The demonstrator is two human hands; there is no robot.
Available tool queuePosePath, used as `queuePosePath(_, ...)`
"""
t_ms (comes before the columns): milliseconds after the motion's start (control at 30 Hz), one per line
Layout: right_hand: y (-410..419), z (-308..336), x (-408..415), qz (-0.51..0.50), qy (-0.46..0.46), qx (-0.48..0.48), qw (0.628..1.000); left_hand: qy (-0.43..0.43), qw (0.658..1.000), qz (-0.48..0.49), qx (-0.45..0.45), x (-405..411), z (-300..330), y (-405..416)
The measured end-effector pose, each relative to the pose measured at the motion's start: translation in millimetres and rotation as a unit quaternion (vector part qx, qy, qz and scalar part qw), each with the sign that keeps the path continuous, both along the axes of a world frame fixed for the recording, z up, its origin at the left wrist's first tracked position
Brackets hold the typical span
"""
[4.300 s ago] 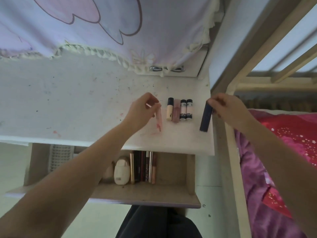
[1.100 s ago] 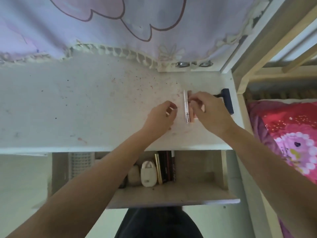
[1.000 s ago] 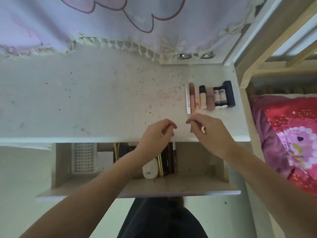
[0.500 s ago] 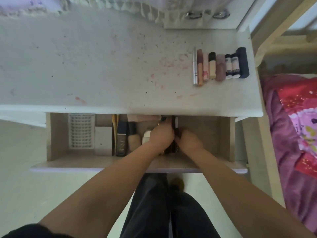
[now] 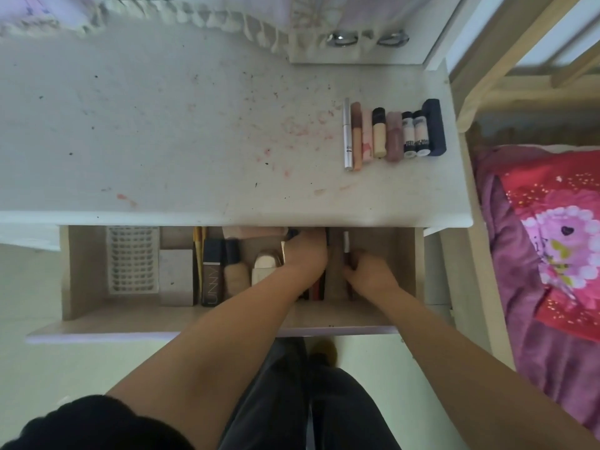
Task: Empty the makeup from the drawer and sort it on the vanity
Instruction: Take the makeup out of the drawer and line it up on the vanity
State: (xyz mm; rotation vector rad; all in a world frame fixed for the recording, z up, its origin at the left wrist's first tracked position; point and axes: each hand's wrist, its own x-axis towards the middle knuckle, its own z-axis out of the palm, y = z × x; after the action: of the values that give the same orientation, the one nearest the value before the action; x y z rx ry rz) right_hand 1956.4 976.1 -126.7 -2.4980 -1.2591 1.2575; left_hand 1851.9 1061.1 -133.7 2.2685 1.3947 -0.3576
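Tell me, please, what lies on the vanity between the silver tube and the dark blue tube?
In the head view, six tubes lie side by side between the silver tube and the dark blue tube: brown-capped, pink, black-capped beige, mauve, and two small white ones.
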Motion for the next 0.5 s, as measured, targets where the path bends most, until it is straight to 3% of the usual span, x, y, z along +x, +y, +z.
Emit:
queuePosePath(200,-4.2,12.3,12.1,-0.06,0.024,0.02,0.998,-0.036,0.995,0.09,-0.036,23.3,0.1,5.3)
queuePosePath(400,-6.9,43.4,21.0,-0.127,0.115,-0.039,0.984,-0.136,0.982,-0.01,-0.131,1.6,23.4,-13.3)
queuePosePath(500,-16.4,66.8,28.0,-0.11,0.173,-0.078,0.976,-0.174,0.974,-0.044,-0.141,-24.8,41.6,-19.2)
